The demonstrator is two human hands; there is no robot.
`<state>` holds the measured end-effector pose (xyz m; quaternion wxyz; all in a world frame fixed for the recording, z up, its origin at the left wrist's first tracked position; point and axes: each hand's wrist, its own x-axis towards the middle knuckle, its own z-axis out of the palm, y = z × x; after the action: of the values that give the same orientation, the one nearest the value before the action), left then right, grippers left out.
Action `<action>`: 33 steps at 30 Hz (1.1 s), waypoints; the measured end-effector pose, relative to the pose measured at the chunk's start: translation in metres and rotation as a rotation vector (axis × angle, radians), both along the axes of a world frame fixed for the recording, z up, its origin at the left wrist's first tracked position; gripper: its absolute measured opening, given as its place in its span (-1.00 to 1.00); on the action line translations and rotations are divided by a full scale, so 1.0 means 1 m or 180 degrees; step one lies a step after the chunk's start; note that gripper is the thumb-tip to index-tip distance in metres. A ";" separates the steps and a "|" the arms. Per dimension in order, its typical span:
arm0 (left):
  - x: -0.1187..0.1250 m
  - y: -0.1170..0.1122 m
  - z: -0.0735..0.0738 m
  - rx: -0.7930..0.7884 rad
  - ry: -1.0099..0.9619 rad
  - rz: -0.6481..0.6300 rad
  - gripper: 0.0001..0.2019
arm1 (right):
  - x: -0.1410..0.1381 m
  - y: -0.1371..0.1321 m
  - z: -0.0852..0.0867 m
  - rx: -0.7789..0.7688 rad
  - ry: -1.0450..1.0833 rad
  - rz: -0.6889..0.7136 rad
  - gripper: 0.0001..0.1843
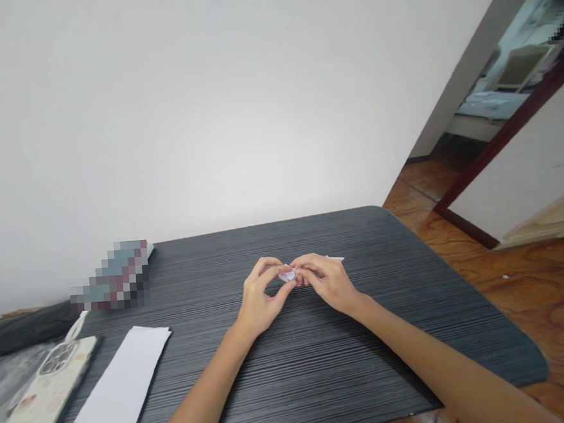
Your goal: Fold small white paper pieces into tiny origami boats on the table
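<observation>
A small folded piece of white paper (pixel 287 275) is pinched between my two hands, just above the middle of the dark table. My left hand (pixel 264 294) grips its left side with thumb and fingers. From the other side, my right hand (pixel 329 281) holds it by the fingertips, which partly cover it. Behind my right hand a white paper corner (pixel 335 258) pokes out; the rest of that piece is hidden. A stack of white paper strips (pixel 124 380) lies to the left of my left forearm.
The dark wood-grain table (pixel 284 385) stands against a white wall (pixel 236 111). A phone in a patterned case (pixel 48 398) lies at the left edge, with a blurred-out box-like object (pixel 117 274) behind it. Beyond the table's right edge is a wooden floor (pixel 524 291) and a doorway.
</observation>
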<state>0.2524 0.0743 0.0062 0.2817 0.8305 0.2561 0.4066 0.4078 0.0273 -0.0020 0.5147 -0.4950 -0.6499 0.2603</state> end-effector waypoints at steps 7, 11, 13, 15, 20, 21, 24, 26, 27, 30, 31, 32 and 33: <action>-0.001 -0.001 -0.006 0.0599 0.0204 -0.0024 -0.86 | 0.001 -0.001 0.002 0.0242 -0.0362 0.0039 -0.83; 0.000 -0.001 -0.009 0.0813 0.0204 -0.0045 -0.85 | 0.001 -0.001 0.000 0.0515 -0.0571 0.0021 -0.84; 0.000 -0.001 -0.009 0.0868 0.0221 -0.0058 -0.85 | 0.001 0.000 -0.002 0.0681 -0.0637 0.0015 -0.85; -0.001 0.000 -0.010 0.0911 0.0269 -0.0070 -0.84 | 0.001 0.000 -0.002 0.0789 -0.0652 -0.0006 -0.86; -0.002 -0.002 -0.009 0.0904 0.0297 -0.0032 -0.80 | 0.001 0.000 -0.002 0.0817 -0.0656 -0.0038 -0.86; -0.002 -0.002 -0.009 0.0907 0.0290 -0.0023 -0.80 | 0.001 0.000 -0.002 0.0814 -0.0665 -0.0036 -0.86; -0.002 -0.002 -0.009 0.0959 0.0275 -0.0022 -0.81 | 0.001 -0.001 -0.002 0.0830 -0.0681 -0.0035 -0.86; -0.002 -0.002 -0.009 0.0964 0.0264 -0.0015 -0.82 | 0.000 -0.001 -0.002 0.0829 -0.0667 -0.0039 -0.86; -0.001 -0.002 -0.009 0.0956 0.0257 -0.0007 -0.82 | 0.000 -0.001 -0.002 0.0829 -0.0654 -0.0043 -0.86; -0.001 -0.002 -0.010 0.0873 0.0285 -0.0004 -0.84 | -0.001 -0.001 -0.003 0.0772 -0.0637 -0.0014 -0.86; -0.001 -0.001 -0.011 0.0820 0.0311 -0.0003 -0.85 | -0.001 0.000 -0.004 0.0727 -0.0638 0.0008 -0.86; -0.001 -0.001 -0.012 0.0758 0.0351 0.0003 -0.85 | -0.001 0.000 -0.005 0.0659 -0.0641 0.0034 -0.86; -0.001 0.000 -0.013 0.0686 0.0420 0.0009 -0.86 | -0.001 0.000 -0.006 0.0566 -0.0647 0.0062 -0.85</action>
<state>0.2511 0.0743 -0.0065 0.1728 0.8806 0.2300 0.3766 0.4067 0.0277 -0.0082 0.4854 -0.4649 -0.7240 0.1551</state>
